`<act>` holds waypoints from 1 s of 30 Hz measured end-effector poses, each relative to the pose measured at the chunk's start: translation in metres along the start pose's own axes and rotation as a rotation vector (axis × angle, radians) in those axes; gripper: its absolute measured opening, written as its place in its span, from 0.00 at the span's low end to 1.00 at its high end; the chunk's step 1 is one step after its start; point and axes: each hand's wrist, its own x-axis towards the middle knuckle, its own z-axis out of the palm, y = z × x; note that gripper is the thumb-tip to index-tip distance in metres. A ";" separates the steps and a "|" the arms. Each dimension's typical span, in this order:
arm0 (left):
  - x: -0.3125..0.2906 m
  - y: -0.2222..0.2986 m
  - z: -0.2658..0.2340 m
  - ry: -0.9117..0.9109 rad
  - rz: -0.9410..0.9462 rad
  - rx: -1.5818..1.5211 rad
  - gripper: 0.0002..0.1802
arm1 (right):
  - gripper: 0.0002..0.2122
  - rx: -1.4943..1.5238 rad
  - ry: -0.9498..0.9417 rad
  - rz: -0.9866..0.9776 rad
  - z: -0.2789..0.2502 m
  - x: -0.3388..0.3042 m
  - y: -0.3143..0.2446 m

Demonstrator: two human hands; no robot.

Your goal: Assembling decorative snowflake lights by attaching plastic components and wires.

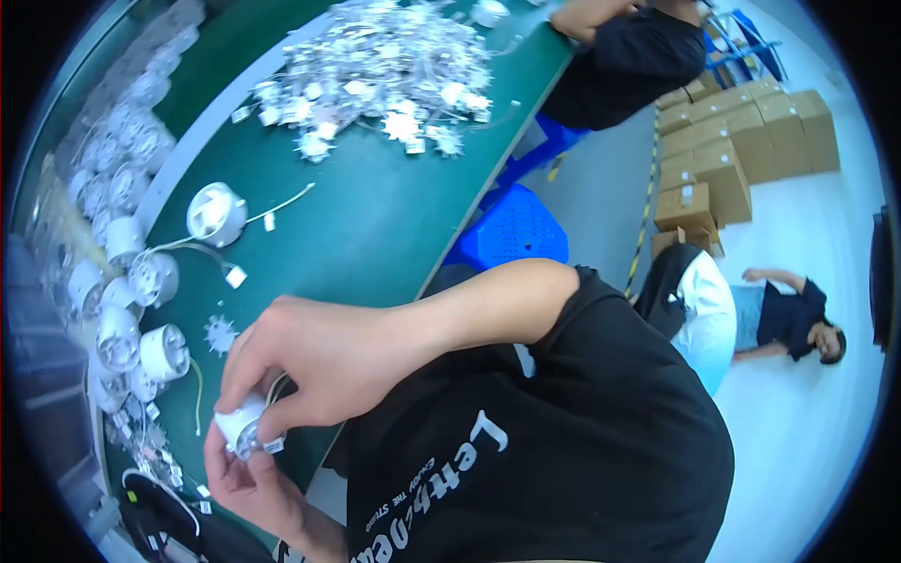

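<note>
While holding a short white cylindrical plastic housing (241, 420) in both hands over the near side of a long green worktop (347, 235), pinched it from above between the thumb and fingers of the right hand (324, 361) and propped it from below with the curled fingers of the left hand (255, 490). Saw something clear and shiny at its lower end, but could not make out the contents.

Farther along the worktop, saw a round white plastic cup (218, 214) with a bright pale part inside and a thin pale cable (282, 205) trailing off to one side. Near the cup, found a small white square connector (236, 277). Along the left edge, saw a crowded row of round white housings (119, 338) with pale inner parts, too blurred to name. Between that row and the right hand, noticed a single silvery star-shaped plate (221, 334).

At the far end, saw a big loose heap of similar plates and wires (385, 70), piled straight on the green surface. At lower left, saw a round black object (211, 533); could not tell whether to call it a tray. Beyond a blue plastic stool (519, 228), saw stacked brown cardboard boxes (741, 127), with contents hidden from view.
</note>
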 end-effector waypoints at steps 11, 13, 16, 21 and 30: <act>0.005 0.017 0.029 -0.207 0.491 0.802 0.30 | 0.16 -0.490 0.538 -0.376 -0.175 0.172 -0.073; -0.001 0.025 0.031 -0.266 0.468 0.866 0.26 | 0.24 -0.535 0.572 -0.376 -0.269 0.257 -0.052; -0.001 0.029 0.038 -0.277 0.414 0.889 0.24 | 0.17 -0.372 0.741 -0.140 -0.336 0.353 -0.027; -0.006 0.029 0.035 -0.271 0.313 0.836 0.21 | 0.15 -1.113 0.762 -0.057 -0.380 0.464 0.025; 0.018 0.028 0.028 -0.355 0.309 0.819 0.20 | 0.15 -1.917 0.814 -0.394 -0.414 0.489 0.026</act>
